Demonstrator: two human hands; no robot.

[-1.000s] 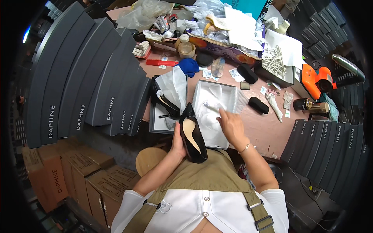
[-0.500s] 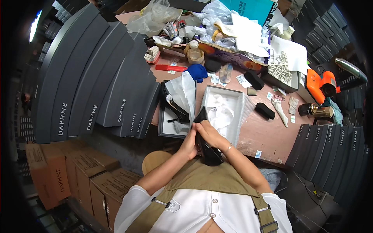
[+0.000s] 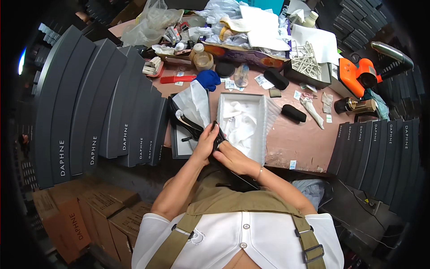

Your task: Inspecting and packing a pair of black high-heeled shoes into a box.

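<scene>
Close to my lap I hold a black shoe (image 3: 218,140) between both hands. My left hand (image 3: 205,142) is wrapped around its upper end. My right hand (image 3: 234,158) presses against its side, a thin bracelet at the wrist, and the shoe's lower part runs down toward my apron. Just beyond my left hand, another black shoe (image 3: 191,129) lies in an open grey box (image 3: 180,154), partly covered by white tissue paper (image 3: 192,102). A second open box (image 3: 260,154), lined with white paper, stands beside it to the right.
Stacked dark shoe boxes (image 3: 85,112) rise at the left, with more (image 3: 376,145) at the right. Brown cartons (image 3: 98,206) stand low on the left. Along the back of the table are a blue cloth (image 3: 208,80), a red comb (image 3: 177,79), a box of white sticks (image 3: 309,60) and an orange device (image 3: 351,76).
My left hand has moved up to the shoe's upper end, and the right has slid lower along its side. The shoe is turned differently. The whole view has shifted slightly.
</scene>
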